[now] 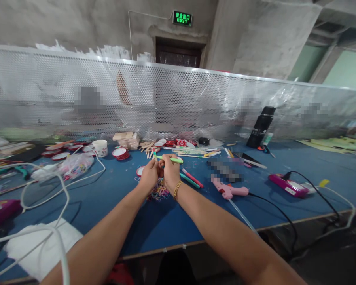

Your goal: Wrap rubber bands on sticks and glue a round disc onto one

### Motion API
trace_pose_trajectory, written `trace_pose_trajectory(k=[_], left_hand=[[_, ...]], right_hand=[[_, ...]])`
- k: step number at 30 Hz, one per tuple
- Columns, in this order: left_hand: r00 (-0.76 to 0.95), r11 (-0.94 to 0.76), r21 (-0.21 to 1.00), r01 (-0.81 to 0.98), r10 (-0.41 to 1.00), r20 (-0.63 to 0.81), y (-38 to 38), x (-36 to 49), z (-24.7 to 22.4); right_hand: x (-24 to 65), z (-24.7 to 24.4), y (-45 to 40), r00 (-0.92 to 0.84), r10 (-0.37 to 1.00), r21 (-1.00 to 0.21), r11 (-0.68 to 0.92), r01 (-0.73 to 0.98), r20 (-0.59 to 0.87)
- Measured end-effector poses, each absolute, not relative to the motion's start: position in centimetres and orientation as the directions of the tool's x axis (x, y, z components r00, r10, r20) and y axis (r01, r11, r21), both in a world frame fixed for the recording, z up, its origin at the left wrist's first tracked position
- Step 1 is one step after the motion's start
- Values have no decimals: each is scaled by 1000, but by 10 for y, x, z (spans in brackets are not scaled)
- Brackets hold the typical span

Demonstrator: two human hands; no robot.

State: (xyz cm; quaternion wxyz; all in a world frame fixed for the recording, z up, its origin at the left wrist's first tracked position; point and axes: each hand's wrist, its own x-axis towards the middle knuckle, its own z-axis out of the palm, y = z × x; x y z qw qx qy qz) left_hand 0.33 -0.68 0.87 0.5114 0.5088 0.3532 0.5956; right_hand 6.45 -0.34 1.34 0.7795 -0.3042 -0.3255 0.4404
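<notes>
Over the middle of the blue table (154, 233), my left hand (148, 175) is closed on a small wooden craft stick (154, 153) whose upper end looks coloured. My right hand (171, 171), with a gold bracelet at the wrist, grips a light green marker (177, 160). The marker's front end is close to the stick; whether they touch is too small to tell. Beneath both hands lies a tangle of coloured rubber bands or strings (158, 193). To the right of my right hand are a red marker (192, 178) and a teal marker (190, 181).
On the right are a pink glue gun (229, 190), a purple power strip (289, 186) and a black bottle (259, 128). A paper cup (100, 148), a plastic bag (77, 164), white cables (65, 190) and a white cloth (44, 249) lie left. Wooden sticks (148, 148) lie behind.
</notes>
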Motion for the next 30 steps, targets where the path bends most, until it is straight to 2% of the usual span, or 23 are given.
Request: trace_pose_trajectory(k=[30], left_hand=[[28,-234,945,-228,969,247,-8,4,11]], right_hand=[[64,14,-3,415,881,-775,422,-471,228]])
